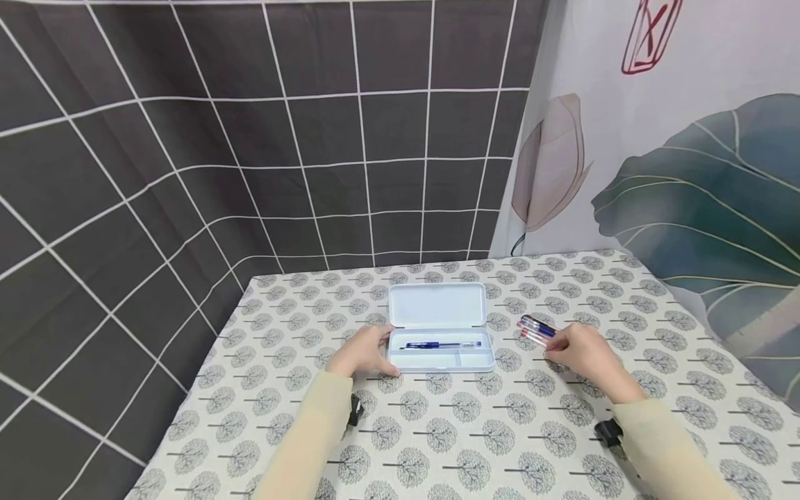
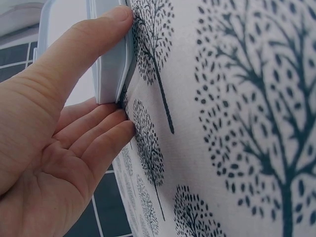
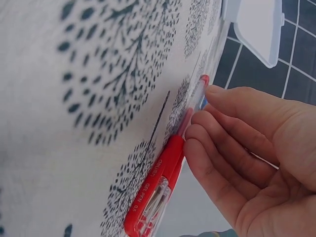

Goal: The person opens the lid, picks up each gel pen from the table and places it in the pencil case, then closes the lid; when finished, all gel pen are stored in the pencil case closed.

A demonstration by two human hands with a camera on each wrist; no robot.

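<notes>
A pale blue pencil case (image 1: 440, 369) lies with its lid (image 1: 437, 304) raised, a blue pen (image 1: 437, 345) inside its rear compartment. My left hand (image 1: 367, 349) holds the case's left end. Its thumb (image 2: 106, 27) presses the front wall, and the other fingers (image 2: 106, 140) reach round the end. To the right, a red gel pen (image 3: 165, 168) lies on the tablecloth beside a dark blue pen (image 1: 537, 325). Over their right ends is my right hand (image 1: 581, 353), loosely bent, fingertips right at the red pen's barrel and its thumb apart from the fingers.
The table has a white cloth (image 1: 412, 465) printed with grey trees. A dark grid curtain (image 1: 394, 132) hangs behind and along the left side. At the right hangs a pale curtain (image 1: 600, 139) with large leaf shapes. Each wrist wears a small black device (image 1: 606, 432).
</notes>
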